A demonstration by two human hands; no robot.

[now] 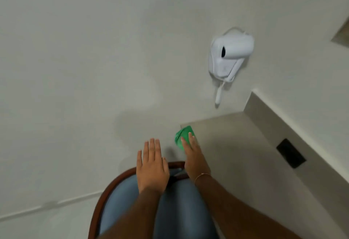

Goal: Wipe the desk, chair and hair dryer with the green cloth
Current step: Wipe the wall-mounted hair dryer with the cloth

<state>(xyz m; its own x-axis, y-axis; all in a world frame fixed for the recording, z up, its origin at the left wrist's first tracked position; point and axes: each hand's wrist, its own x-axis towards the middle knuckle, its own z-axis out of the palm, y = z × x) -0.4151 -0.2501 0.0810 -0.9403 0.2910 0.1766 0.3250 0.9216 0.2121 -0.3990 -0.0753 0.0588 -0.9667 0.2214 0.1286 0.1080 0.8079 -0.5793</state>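
The green cloth [182,136] lies bunched at the near left corner of the beige desk [236,153]. My right hand [194,155] rests flat on the cloth, fingers stretched over it. My left hand [152,165] hovers open and flat, holding nothing, above the chair's back edge. The chair [117,197] has a dark wooden rim and a blue padded seat, directly below my arms. A white hair dryer [229,55] hangs in its holder on the wall above the desk, its cord end dangling down.
A black socket plate [290,156] sits in the desk's raised back ledge at the right. The pale wall fills the left and top. A white skirting line [47,205] runs along the floor at lower left.
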